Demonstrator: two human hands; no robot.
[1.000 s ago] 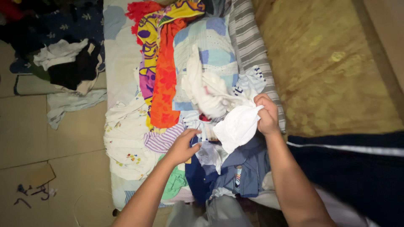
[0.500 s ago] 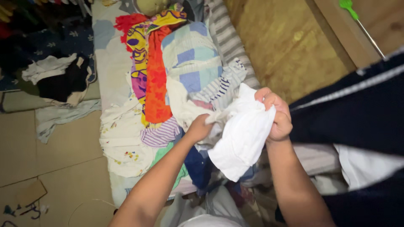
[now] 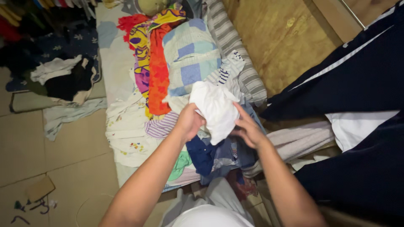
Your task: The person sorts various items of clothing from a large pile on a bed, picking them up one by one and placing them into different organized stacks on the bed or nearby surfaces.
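A small white garment (image 3: 214, 108) is held up over a heap of mixed clothes (image 3: 185, 84) on a low mattress. My left hand (image 3: 190, 121) grips its left edge with the fingers closed. My right hand (image 3: 248, 129) touches its right side, fingers spread against the cloth. Under the hands lie dark blue clothes (image 3: 206, 153), a green piece (image 3: 181, 163) and a purple striped piece (image 3: 162, 126).
An orange and yellow patterned cloth (image 3: 156, 63) and a checked pale blue cloth (image 3: 190, 54) lie further up the heap. More clothes (image 3: 63, 77) lie on the tiled floor at left. A dark navy garment with a white stripe (image 3: 357, 84) hangs at right.
The white garment has been bunched up and brought in towards the middle. My right hand let go of its top corner and now rests lower against its side; my left hand took hold.
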